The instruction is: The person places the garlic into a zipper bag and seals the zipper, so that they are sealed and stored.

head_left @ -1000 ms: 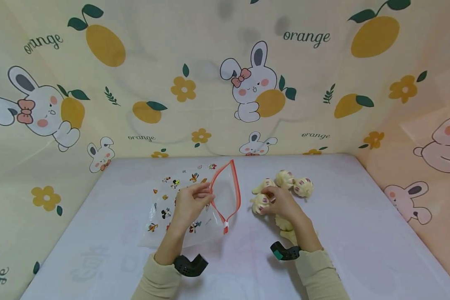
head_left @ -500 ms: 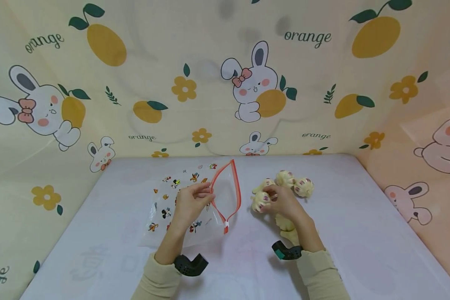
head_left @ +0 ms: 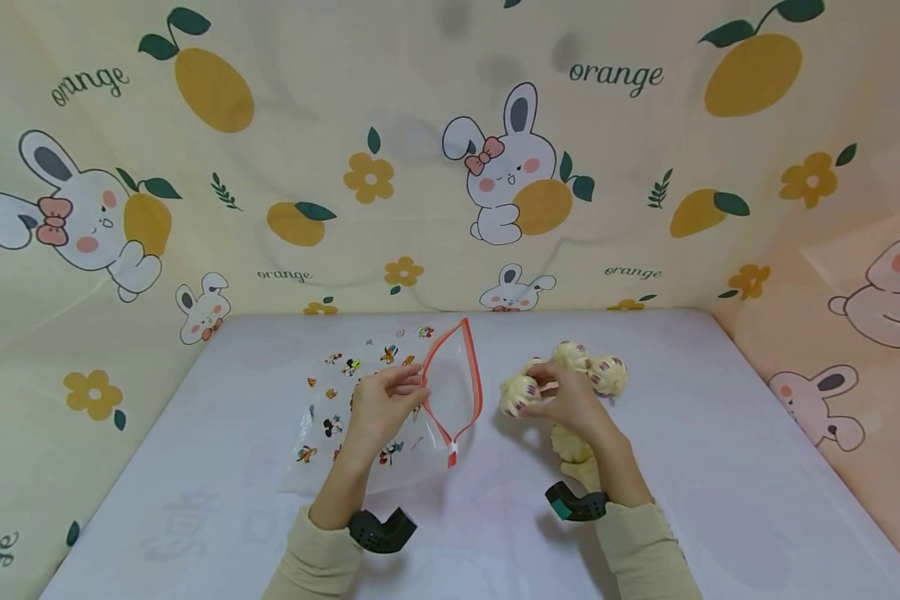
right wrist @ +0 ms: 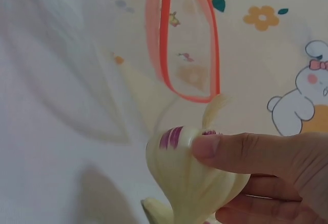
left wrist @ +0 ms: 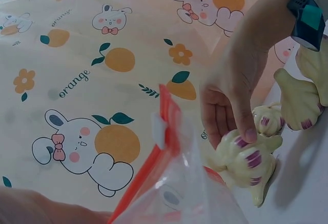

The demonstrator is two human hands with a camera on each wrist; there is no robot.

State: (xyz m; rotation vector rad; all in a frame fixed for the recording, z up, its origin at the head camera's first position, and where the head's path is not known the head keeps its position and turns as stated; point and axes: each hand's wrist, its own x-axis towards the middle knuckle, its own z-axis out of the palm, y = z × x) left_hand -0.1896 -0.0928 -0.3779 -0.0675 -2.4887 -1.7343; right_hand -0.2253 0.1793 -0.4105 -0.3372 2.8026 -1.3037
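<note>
On the left, a clear zip bag (head_left: 322, 479) with cartoon prints lies with its red-orange rim (head_left: 476, 379) spread apart, mouth facing right. My left hand (head_left: 382, 408) pinches the near side of that rim between thumb and fingers. My right hand (head_left: 576, 408) grips a pale garlic bulb (head_left: 517, 395) with purple streaks, just right of the bag's mouth. A shadow shows on the table beneath this bulb. In the right wrist view, the thumb presses on the garlic's (right wrist: 179, 167) side, with the bag opening (right wrist: 215, 55) beyond it.
Several other garlic bulbs lie by the right hand: one at the back (head_left: 570, 353), a bulb farther right (head_left: 608, 376), and one partly behind the forearm (head_left: 570, 444). A white cloth covers the table (head_left: 735, 467); a printed curtain (head_left: 420, 100) hangs behind.
My right hand has raised the garlic bulb slightly and brought it a little to the left, covering more of the bulb behind. The left hand and bag stay as they were.
</note>
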